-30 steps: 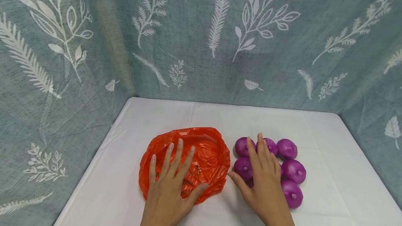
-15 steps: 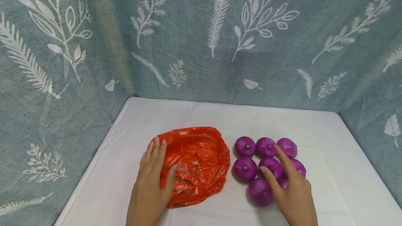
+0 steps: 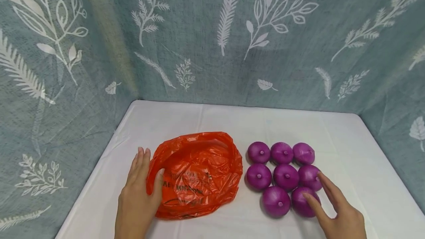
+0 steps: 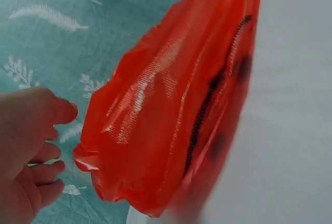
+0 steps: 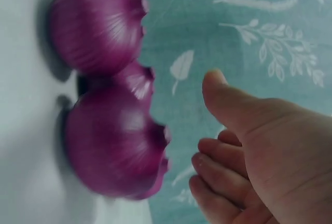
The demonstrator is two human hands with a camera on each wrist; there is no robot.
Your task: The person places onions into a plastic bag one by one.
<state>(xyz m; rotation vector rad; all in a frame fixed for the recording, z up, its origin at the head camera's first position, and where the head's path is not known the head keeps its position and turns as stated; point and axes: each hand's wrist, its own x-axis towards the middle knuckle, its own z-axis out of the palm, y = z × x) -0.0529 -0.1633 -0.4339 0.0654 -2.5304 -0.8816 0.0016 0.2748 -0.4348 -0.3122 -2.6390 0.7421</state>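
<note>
Eight onions (image 3: 286, 177) sit toward the right edge of the worktop (image 3: 358, 172); only the right wrist view shows clear air between them and the right hand (image 3: 342, 215), its thumb and fingers apart. Round, glossy and purple, they stand knob-up in rows of three, three and two. Nearer the left edge, a red bag (image 3: 199, 174) gapes, dark print inside, beside the left hand (image 3: 137, 196), thumb spread from fingers.

Even light glints off the red bag (image 3: 196, 175), and the 2 wrist views look soft.
</note>
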